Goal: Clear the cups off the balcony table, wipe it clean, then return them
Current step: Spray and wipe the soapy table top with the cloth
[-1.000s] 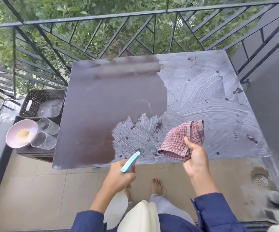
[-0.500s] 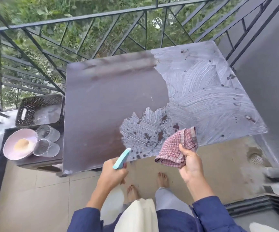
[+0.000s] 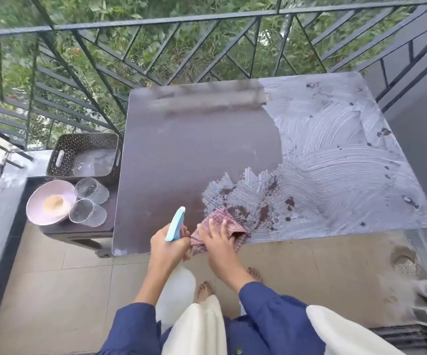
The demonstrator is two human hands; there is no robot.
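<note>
Pressing cloth (image 3: 238, 230) to table (image 3: 181, 155): right hand (image 3: 219, 237), flat; left hand (image 3: 167, 245) grips sprayer (image 3: 175, 224).

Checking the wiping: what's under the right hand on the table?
A red checked cloth lies under the right hand, which presses it onto the table at its near edge. The tabletop beneath the cloth is covered, so its state cannot be seen.

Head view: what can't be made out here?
All in the head view:
Red checked cloth: mostly under the pressing right hand.
Light blue spray bottle: trigger hidden by the gripping left hand.
Dark perforated basket: contents lost in glare.
Brown balcony table: legs hidden under its top.
</note>
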